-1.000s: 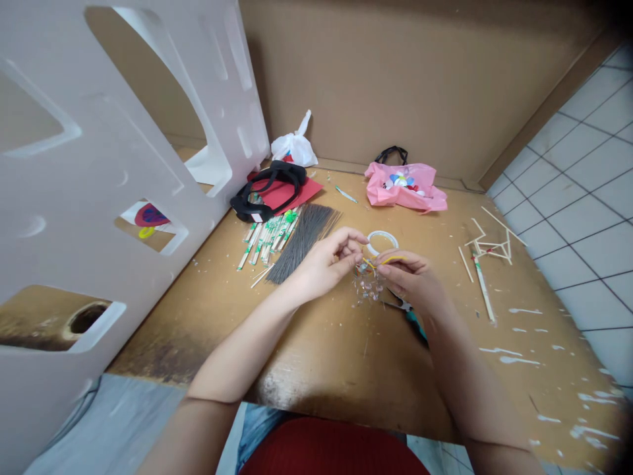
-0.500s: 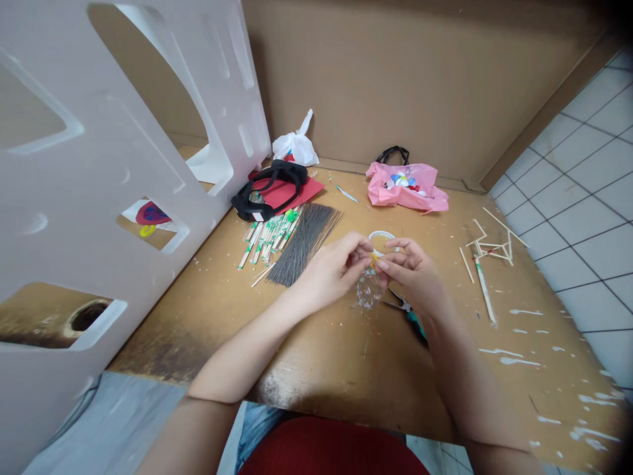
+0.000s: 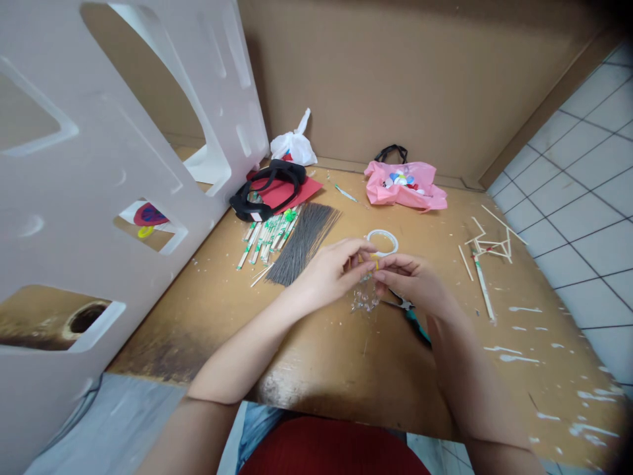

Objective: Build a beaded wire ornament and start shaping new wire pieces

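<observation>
Here, at a paint-flecked brown wooden table (image 3: pixel 346 356), a person sitting close to its near edge works with both bare hands raised just above the top. The left hand (image 3: pixel 330 272) and the right hand (image 3: pixel 414 285) meet fingertip to fingertip, each pinched shut on a small yellow strip (image 3: pixel 374 261) held between them. Just under the fingers hangs a small clear cluster (image 3: pixel 364 298) of glittering bits, too fine to make out; whether it touches the table cannot be told.

Just beyond the hands a white ring of tape (image 3: pixel 382 241) lies flat on the table. Beside the right wrist, pliers with teal handles (image 3: pixel 414 320) rest on the wood, partly hidden. To the left of the hands a bundle of thin grey wires (image 3: pixel 304 241) fans out beside a heap of green-and-white wrapped sticks (image 3: pixel 267 239). Behind these a black strapped band (image 3: pixel 267 188) sits on a sheet of red paper (image 3: pixel 289 192), with a knotted white plastic bag (image 3: pixel 294 146) against the brown cardboard wall (image 3: pixel 395 79). A pink plastic bag (image 3: pixel 403 186) with black handles lies farther right.

Well apart, toward the right edge, plain wooden sticks (image 3: pixel 487 249) lie joined in a small frame. A tall white foam panel (image 3: pixel 99 171) with cut-out openings stands along the table's left side, and white floor tiles (image 3: pixel 583 198) show at right.
</observation>
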A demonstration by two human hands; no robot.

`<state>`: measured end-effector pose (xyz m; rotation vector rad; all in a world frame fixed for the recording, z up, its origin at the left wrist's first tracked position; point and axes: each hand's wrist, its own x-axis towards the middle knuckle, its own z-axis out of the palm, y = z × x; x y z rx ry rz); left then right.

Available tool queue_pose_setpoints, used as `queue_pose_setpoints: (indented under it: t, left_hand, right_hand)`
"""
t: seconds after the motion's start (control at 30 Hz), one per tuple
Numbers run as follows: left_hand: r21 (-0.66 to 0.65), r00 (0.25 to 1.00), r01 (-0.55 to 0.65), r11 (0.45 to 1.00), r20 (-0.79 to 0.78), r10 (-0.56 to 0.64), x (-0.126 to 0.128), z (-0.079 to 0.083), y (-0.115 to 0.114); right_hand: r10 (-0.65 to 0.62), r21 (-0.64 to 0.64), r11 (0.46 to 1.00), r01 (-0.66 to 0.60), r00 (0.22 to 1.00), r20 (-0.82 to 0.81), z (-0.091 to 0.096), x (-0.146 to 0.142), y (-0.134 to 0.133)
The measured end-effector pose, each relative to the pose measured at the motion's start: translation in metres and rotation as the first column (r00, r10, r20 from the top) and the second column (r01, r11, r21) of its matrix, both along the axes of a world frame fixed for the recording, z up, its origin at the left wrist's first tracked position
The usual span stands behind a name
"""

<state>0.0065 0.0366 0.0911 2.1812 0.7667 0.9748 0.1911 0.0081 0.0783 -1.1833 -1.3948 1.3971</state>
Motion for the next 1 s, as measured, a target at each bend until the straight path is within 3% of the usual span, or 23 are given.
queue_pose_setpoints:
  t: [0.13, 0.5, 0.73, 0.87, 1.0]
  left_hand:
    - [0.019, 0.995, 0.083, 0.996, -0.065, -0.082, -0.001, -0.001, 0.003]
    - [0.127, 0.997, 0.021, 0.992, -0.074, -0.012, -0.002, 0.005, -0.003]
    - [0.178, 0.969, 0.115, 0.977, -0.235, -0.071, -0.003, 0.009, -0.008]
    - [0.142, 0.978, 0.104, 0.984, -0.196, -0.075, -0.004, 0.007, -0.004]
    - [-0.037, 0.993, 0.102, 0.994, -0.062, -0.104, -0.002, 0.002, 0.001]
  right_hand:
    - [0.007, 0.010, 1.000, -0.007, 1.000, -0.008, 0.002, 0.004, 0.001]
    - [-0.031, 0.034, 0.999, 0.032, 0.999, -0.030, 0.002, 0.004, 0.002]
    - [-0.110, 0.048, 0.992, 0.114, 0.990, -0.089, 0.002, 0.000, 0.002]
    - [-0.059, 0.084, 0.994, 0.068, 0.993, -0.102, 0.000, 0.002, 0.001]
    - [-0.004, 0.159, 0.987, 0.012, 0.999, -0.050, 0.001, 0.004, -0.001]
